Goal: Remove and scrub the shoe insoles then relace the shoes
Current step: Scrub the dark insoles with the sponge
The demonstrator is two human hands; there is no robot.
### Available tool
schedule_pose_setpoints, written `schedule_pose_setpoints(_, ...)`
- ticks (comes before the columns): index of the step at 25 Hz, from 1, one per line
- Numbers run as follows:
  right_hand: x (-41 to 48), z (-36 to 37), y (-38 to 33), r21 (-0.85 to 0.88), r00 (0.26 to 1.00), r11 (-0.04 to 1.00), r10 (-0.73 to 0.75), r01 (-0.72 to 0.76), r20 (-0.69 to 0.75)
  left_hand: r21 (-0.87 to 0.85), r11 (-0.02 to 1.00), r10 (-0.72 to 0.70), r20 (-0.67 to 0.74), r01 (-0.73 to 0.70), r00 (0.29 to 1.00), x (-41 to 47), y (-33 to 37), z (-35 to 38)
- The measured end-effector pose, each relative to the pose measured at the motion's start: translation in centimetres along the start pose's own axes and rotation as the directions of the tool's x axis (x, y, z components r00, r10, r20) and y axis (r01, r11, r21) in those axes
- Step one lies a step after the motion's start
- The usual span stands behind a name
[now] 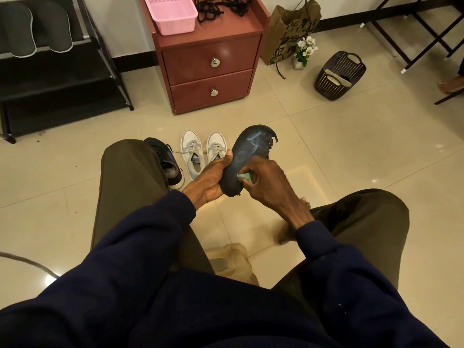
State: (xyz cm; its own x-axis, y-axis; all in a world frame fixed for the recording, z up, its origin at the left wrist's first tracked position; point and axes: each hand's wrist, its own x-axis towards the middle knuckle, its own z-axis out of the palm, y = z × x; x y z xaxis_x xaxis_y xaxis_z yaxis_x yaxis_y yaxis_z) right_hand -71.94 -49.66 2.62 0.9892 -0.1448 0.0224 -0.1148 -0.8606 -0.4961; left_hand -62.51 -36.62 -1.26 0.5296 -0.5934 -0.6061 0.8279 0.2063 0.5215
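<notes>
- Right hand (266,182): your fingers (254,170) are curled tight round a small green scrub pad (244,176), pressing it onto the heel half of the dark insole (251,149).
- Left hand (213,177): you grip the insole's near edge with your thumb on top, holding it in the air between your knees.
- Step in hand: scrubbing. Pale streaks show toward the frayed toe end.
- Next move, as a judgement: work the pad toe-ward, going lightly at the torn edge.
- Relacing is not begun. The black laces (218,7) lie on the cabinet (208,59), and the pale shoes (192,156) stand on the floor beyond.
</notes>
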Motion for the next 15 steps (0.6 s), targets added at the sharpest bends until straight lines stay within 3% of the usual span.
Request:
schedule_pose_setpoints(2, -0.2, 0.8, -1.0, 0.045, 0.992, 0.996, -0.076, 0.072, 0.098, 0.017, 1.0, -0.001, -0.013, 0.001, 1.0, -0.2, 0.0, 0.2)
schedule_pose_setpoints(7, 0.3, 0.0, 0.7, -0.068, 0.983, 0.99, 0.111, -0.122, -0.147, 0.005, 1.0, -0.014, -0.008, 0.014, 1.0, -0.1, -0.2, 0.2)
schedule_pose_setpoints(11, -0.2, 0.9, -1.6, 0.047, 0.993, 0.997, -0.071, 0.067, 0.095, 0.053, 0.998, -0.015, -0.014, 0.016, 1.0, -0.4, -0.4, 0.3)
schedule_pose_setpoints(15, 0.5, -0.1, 0.5, -0.143, 0.986, 0.984, 0.086, -0.106, -0.141, 0.032, 0.999, -0.015, -0.009, 0.016, 1.0, -0.2, -0.3, 0.3)
